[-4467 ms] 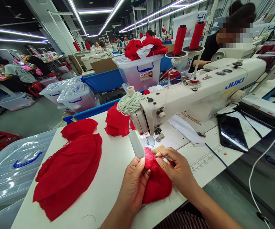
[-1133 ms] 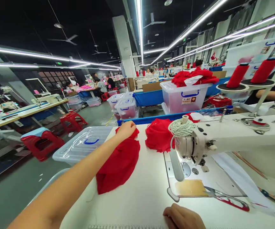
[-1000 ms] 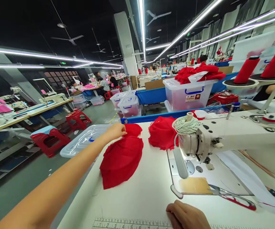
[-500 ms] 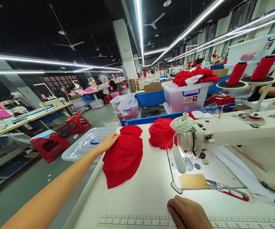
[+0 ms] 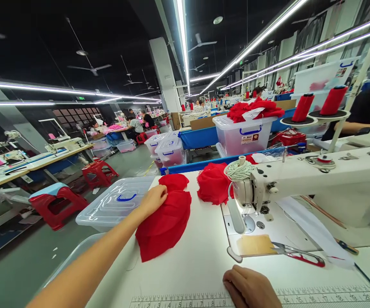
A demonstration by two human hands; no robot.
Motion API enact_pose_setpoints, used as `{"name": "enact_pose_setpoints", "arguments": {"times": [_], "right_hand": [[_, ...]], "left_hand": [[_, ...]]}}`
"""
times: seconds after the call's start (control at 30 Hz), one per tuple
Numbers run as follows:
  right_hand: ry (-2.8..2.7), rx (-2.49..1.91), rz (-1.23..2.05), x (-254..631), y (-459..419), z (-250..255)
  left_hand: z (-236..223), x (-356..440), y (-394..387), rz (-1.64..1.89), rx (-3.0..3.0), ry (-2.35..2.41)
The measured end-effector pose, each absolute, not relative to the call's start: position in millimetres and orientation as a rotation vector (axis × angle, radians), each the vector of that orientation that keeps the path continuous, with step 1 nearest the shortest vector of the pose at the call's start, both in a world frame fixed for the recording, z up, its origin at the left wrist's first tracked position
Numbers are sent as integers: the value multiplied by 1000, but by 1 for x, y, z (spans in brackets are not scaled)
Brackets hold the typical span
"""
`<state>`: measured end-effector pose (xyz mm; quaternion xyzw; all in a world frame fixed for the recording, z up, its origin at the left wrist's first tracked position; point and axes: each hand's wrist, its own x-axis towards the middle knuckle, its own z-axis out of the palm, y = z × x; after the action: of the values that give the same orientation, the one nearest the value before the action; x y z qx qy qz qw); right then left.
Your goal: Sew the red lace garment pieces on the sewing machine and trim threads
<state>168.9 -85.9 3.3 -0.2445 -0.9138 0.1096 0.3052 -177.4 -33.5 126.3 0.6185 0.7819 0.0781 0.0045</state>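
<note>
My left hand (image 5: 154, 199) reaches over the left side of the table, its fingers pinched together at the upper edge of a red fabric piece (image 5: 168, 226). Just beyond the fingertips lies a smaller red fabric piece (image 5: 174, 182). My right hand (image 5: 251, 284) rests curled on the table by the printed ruler scale (image 5: 185, 300); what its fingers hold, if anything, is hidden. Ahead of it stands a white sewing machine (image 5: 326, 184). Scissors (image 5: 300, 254) with red on the handle lie on the machine bed, beside a yellowish patch (image 5: 258, 244).
A bunched red fabric heap (image 5: 213, 184) sits left of the machine head. Lidded clear bins (image 5: 114, 201) stand against the table's left edge. Farther off are a bin topped with red cloth (image 5: 243, 137), red stools (image 5: 56, 207) and red thread cones (image 5: 302, 109).
My left hand has shifted right, from the fabric's left edge onto its upper part. My right hand stays curled in place. The view has turned slightly.
</note>
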Motion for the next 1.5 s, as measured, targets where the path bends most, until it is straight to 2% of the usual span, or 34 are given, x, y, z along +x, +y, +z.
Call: {"name": "enact_pose_setpoints", "arguments": {"times": [0.2,0.3,0.47,0.6,0.67,0.8,0.93,1.0,1.1,1.2,1.33,1.5], "right_hand": [[-2383,-634,172,166,-86,10],[-2362,-632,229,164,-86,9],[-2241,-649,245,162,-87,2],[-2378,-638,358,168,-86,8],[-2365,-639,540,172,-87,14],[-2044,-661,1194,169,-93,29],[-1423,-596,1875,155,-99,48],[-1104,-467,2089,151,-97,54],[-926,-571,2053,157,-89,52],[-1039,-797,1868,173,-80,47],[-1211,-905,1604,189,-69,46],[-1348,-943,1421,196,-60,43]], "left_hand": [[121,-182,-25,301,1935,2336],[121,-179,-20,345,1925,2330],[138,-172,-34,619,1904,2318],[162,-170,-60,837,1748,2266],[177,-165,-74,882,1664,2216],[196,-137,-100,969,1185,2007],[174,-89,-107,924,769,1694],[150,-66,-105,909,650,1577],[114,-40,-97,969,592,1405],[92,-23,-87,1026,600,1167],[83,-8,-77,1101,568,1050],[81,1,-68,1093,641,1074]]}}
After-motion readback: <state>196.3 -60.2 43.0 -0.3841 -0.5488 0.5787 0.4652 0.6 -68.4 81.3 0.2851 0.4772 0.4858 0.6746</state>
